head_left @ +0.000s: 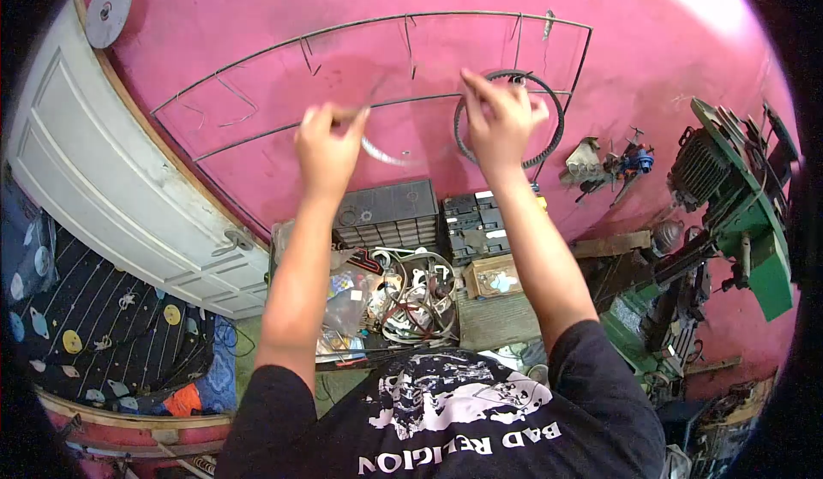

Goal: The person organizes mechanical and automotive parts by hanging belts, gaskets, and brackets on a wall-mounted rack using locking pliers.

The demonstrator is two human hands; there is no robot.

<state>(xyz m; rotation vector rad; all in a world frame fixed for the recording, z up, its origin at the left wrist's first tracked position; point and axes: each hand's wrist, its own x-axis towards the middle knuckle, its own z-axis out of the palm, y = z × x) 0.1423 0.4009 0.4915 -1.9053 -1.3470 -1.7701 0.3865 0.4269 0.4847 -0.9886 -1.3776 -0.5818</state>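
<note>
Black cloth of the person's shirt fills six o'clock. Beyond it, the cluttered surface (pixel 506 320) carries coiled hoops (pixel 420 299) and grey drawer boxes (pixel 390 209) near centre.

Both hands are raised to the pink wall (pixel 257 16). The left hand (pixel 330 140), at eleven o'clock, pinches one end of a pale strip (pixel 386 155) that curves towards one o'clock. The right hand (pixel 497 123) is bunched there against a black toothed belt (pixel 555 128) hung on the wire rack (pixel 369 21). Whether it grips belt or strip cannot be told.

Assessment: the strip looks thin, light and springy, best held at its ends. The belt looks light, flexible and grippy, and could be taken anywhere on its loop.
</note>
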